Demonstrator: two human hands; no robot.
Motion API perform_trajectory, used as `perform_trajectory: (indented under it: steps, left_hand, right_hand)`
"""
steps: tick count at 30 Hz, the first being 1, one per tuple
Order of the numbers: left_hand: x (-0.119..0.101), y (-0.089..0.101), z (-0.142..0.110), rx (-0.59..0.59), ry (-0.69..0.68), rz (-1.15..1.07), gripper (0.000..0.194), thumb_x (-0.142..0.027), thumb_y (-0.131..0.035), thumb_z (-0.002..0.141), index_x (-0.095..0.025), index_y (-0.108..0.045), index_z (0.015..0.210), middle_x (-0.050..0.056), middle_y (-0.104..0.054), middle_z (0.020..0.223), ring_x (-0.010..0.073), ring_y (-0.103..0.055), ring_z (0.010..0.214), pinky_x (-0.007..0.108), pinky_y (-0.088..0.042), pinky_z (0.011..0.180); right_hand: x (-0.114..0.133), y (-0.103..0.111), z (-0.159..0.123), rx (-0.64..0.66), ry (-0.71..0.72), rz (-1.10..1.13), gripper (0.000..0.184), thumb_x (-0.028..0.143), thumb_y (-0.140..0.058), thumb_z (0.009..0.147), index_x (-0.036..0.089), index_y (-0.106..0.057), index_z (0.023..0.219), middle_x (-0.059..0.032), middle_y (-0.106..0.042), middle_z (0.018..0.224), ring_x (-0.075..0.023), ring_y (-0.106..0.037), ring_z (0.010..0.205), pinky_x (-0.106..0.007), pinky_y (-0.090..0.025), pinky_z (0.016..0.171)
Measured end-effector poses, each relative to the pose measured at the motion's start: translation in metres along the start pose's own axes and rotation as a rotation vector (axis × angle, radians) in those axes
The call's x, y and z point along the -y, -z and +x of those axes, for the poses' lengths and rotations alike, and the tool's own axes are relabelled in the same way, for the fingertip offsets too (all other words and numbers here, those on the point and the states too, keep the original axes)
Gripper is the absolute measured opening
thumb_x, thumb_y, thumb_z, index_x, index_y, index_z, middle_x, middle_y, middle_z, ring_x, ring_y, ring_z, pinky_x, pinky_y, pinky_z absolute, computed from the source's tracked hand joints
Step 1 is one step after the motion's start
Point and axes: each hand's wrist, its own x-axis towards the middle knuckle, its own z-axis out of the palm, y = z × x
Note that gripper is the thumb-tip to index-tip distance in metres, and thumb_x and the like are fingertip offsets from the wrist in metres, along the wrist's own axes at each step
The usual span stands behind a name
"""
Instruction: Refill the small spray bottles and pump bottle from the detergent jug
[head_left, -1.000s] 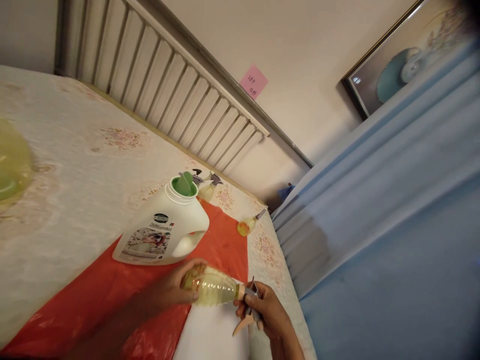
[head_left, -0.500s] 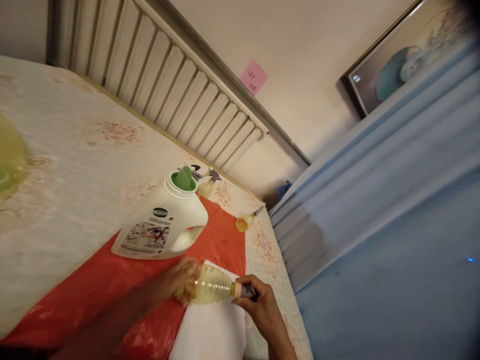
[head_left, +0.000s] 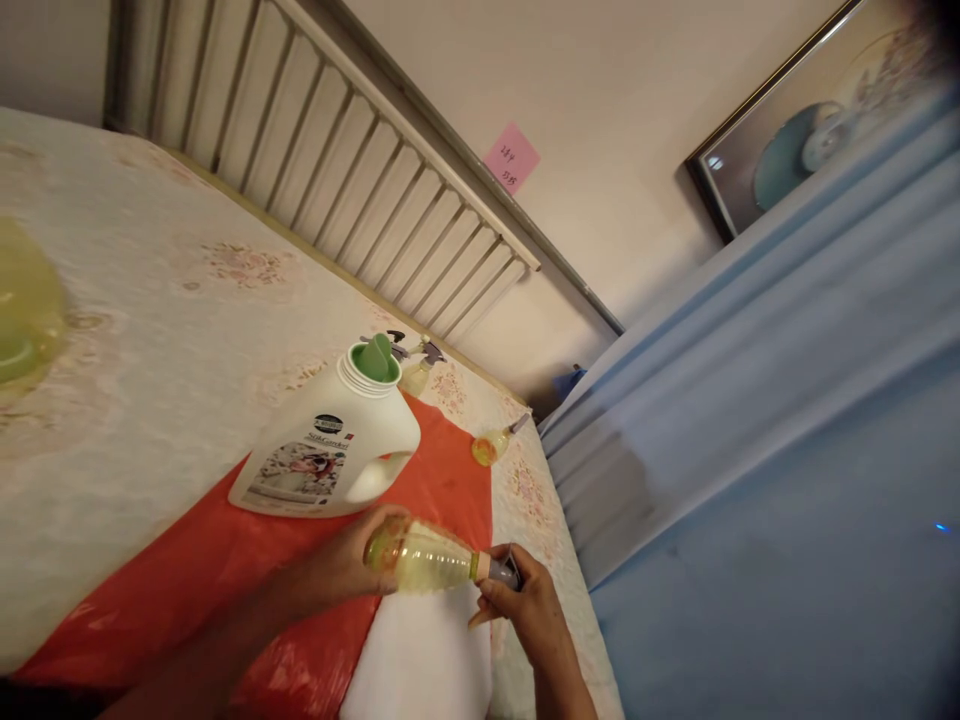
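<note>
A clear bottle of yellowish liquid (head_left: 431, 558) lies on its side between my two hands, above a white sheet (head_left: 427, 650). My left hand (head_left: 369, 555) is wrapped round its base. At the other end, the fingers of my right hand (head_left: 521, 590) close on the grey cap or pump top (head_left: 502, 572). Just beyond my left hand stands a large white jug (head_left: 322, 455) with a printed label and a handle. Its mouth is uncapped, showing a green spout (head_left: 377, 357). The jug rests on a red plastic sheet (head_left: 172, 590).
Another small yellow bottle (head_left: 487, 448) lies or leans right of the red sheet. Spray bottles (head_left: 420, 370) stand behind the jug. A yellow-green basin (head_left: 26, 300) is at the far left. A blue curtain (head_left: 735, 420) hangs along the right side, and a slatted headboard (head_left: 360, 170) borders the back.
My left hand, blurred before, now shows gripping the bottle's base. The bottle has shifted slightly right and up, and my right fingers have changed position around its top.
</note>
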Motion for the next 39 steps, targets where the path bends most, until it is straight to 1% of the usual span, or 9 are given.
perform_trajectory:
  steps: [5,8,11,13,18,21,25,33,39]
  left_hand:
    - [-0.008,-0.001,-0.003,0.065,0.199,-0.177,0.062,-0.067,-0.048,0.085,-0.017,-0.056,0.121,0.005,-0.072,0.085,0.0252,-0.067,0.073,0.032,-0.051,0.058]
    - [0.002,-0.002,-0.003,0.087,0.168,-0.274,0.064,-0.067,-0.053,0.084,-0.02,-0.049,0.128,0.007,-0.07,0.105,0.0263,-0.067,0.087,0.032,-0.053,0.065]
    - [0.016,-0.003,0.0,0.048,0.081,-0.306,0.084,-0.053,-0.078,0.07,-0.026,-0.037,0.139,0.012,-0.047,0.146,0.0339,-0.051,0.126,0.036,-0.052,0.087]
    - [0.021,-0.003,0.004,0.027,0.059,-0.306,0.098,-0.041,-0.085,0.063,-0.029,-0.029,0.142,0.013,-0.037,0.154,0.0343,-0.046,0.131,0.037,-0.051,0.09]
    - [0.011,-0.002,0.005,0.026,0.047,-0.299,0.084,-0.031,-0.081,0.063,-0.028,-0.037,0.135,0.007,-0.06,0.129,0.028,-0.061,0.112,0.034,-0.052,0.085]
    - [0.002,-0.001,0.003,0.002,0.044,-0.258,0.059,-0.048,-0.073,0.073,-0.021,-0.053,0.122,0.006,-0.069,0.111,0.0272,-0.064,0.103,0.033,-0.052,0.08]
    - [-0.002,-0.001,0.003,-0.01,0.192,-0.21,0.064,-0.074,-0.047,0.082,-0.017,-0.061,0.108,0.003,-0.069,0.072,0.0209,-0.063,0.06,0.03,-0.046,0.052]
    - [-0.004,-0.001,-0.002,0.013,0.129,-0.238,0.071,-0.069,-0.065,0.074,-0.019,-0.05,0.124,0.005,-0.07,0.092,0.0177,-0.064,0.067,0.027,-0.048,0.055]
    - [-0.005,0.003,0.002,-0.083,0.236,-0.153,0.076,-0.077,-0.051,0.077,-0.017,-0.048,0.125,0.002,-0.069,0.079,0.0161,-0.063,0.053,0.024,-0.042,0.045]
  right_hand:
    - [0.002,0.001,-0.003,0.019,0.071,-0.013,0.03,0.024,-0.084,0.057,0.015,-0.071,0.082,0.004,-0.055,0.066,-0.0112,-0.046,0.061,-0.03,-0.059,0.055]
    - [0.001,0.001,-0.001,0.008,0.073,-0.026,0.029,0.023,-0.084,0.057,0.015,-0.072,0.082,0.0037,-0.055,0.066,-0.0115,-0.046,0.062,-0.029,-0.059,0.054]
    - [-0.001,0.003,0.003,-0.002,0.061,-0.014,0.03,0.026,-0.085,0.056,0.015,-0.07,0.08,0.0034,-0.056,0.064,-0.0123,-0.049,0.06,-0.03,-0.058,0.051]
    - [-0.002,0.004,0.005,0.001,0.036,-0.001,0.03,0.03,-0.084,0.059,0.015,-0.069,0.079,0.0029,-0.057,0.063,-0.014,-0.053,0.059,-0.031,-0.059,0.05]
    - [-0.001,0.005,0.005,-0.019,0.003,0.005,0.033,0.036,-0.084,0.06,0.016,-0.068,0.08,0.0027,-0.057,0.064,-0.0159,-0.059,0.06,-0.033,-0.06,0.05]
    - [0.003,0.004,0.003,-0.012,0.059,0.017,0.031,0.033,-0.084,0.059,0.015,-0.07,0.081,0.0031,-0.056,0.064,-0.0142,-0.054,0.06,-0.035,-0.062,0.054]
    - [0.006,0.0,0.0,-0.015,0.083,0.02,0.028,0.026,-0.084,0.058,0.015,-0.072,0.082,0.0033,-0.055,0.066,-0.0122,-0.047,0.062,-0.034,-0.062,0.055]
    - [0.002,-0.003,0.0,-0.022,0.061,0.037,0.025,0.023,-0.081,0.059,0.015,-0.071,0.081,0.0033,-0.055,0.066,-0.0132,-0.049,0.063,-0.034,-0.062,0.055]
    - [0.001,0.0,0.002,-0.063,0.091,0.024,0.03,0.029,-0.084,0.058,0.015,-0.071,0.081,0.0035,-0.053,0.065,-0.013,-0.05,0.061,-0.034,-0.062,0.053]
